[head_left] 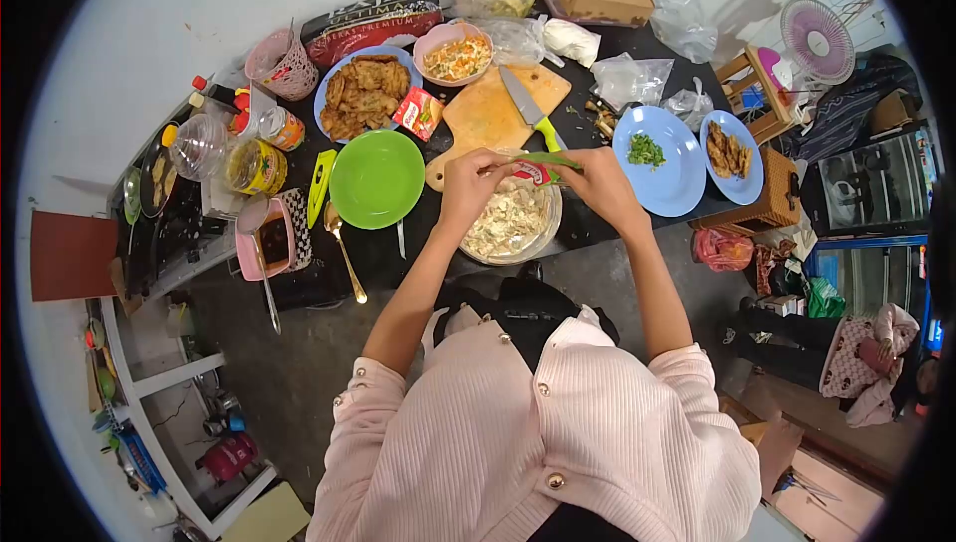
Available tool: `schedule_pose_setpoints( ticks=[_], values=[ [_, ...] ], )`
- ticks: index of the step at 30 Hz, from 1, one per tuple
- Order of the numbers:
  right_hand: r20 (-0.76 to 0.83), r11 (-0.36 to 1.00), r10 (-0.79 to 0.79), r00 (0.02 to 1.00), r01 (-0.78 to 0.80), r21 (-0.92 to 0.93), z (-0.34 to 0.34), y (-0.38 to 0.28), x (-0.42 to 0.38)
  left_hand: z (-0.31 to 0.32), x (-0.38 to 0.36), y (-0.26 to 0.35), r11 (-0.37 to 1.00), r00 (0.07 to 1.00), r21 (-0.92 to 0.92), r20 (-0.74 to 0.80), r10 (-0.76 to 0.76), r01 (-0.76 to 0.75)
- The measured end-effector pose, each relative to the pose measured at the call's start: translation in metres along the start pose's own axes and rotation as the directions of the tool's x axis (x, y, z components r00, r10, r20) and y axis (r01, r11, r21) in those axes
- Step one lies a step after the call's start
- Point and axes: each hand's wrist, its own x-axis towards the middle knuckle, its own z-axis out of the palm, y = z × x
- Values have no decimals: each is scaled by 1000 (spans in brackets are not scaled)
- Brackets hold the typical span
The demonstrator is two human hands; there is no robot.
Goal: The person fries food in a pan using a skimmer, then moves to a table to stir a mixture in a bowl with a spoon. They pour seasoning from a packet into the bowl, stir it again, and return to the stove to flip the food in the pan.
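Note:
My left hand (472, 181) and my right hand (599, 181) pinch the two sides of a green and red seasoning sachet (543, 171). The sachet is held over a clear bowl (546, 240) that contains a pale, lumpy mixture (503, 221). Whether anything comes out of the sachet I cannot make out. Just beyond my hands lies a wooden cutting board (488, 119) with a green-handled knife (528, 104) on it. An empty green plate (376, 178) is to the left of my left hand. Chopped green herbs (645, 150) lie on a blue plate (677, 188) right of my right hand.
A blue plate of fried patties (363, 94), a red and yellow packet (418, 114) and a pink bowl of shredded vegetables (456, 56) stand farther back. At left are a golden spoon (347, 258) and a pink container of dark liquid (261, 248). Another person (846, 353) is at far right.

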Motion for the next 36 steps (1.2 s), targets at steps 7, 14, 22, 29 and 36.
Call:
schedule_pose_setpoints(
  ticks=[7,14,22,29,36],
  values=[
    [8,998,-65,998,65,9,19,3,-7,-8,-16,-18,997,997,56,59,51,-55],
    [-30,957,-259,965,261,128,52,4,7,-30,-28,-36,995,998,92,-46,46,-42],
    [36,984,-172,984,170,59,59,-11,26,-46,-24,-37,989,990,134,-115,77,-61],
    [-22,985,-169,985,169,-19,46,2,33,-35,-8,-33,985,988,156,-117,98,-79],
    [-15,962,-232,973,227,-151,29,13,29,-17,4,-35,992,989,93,-109,97,-87]
  ],
)
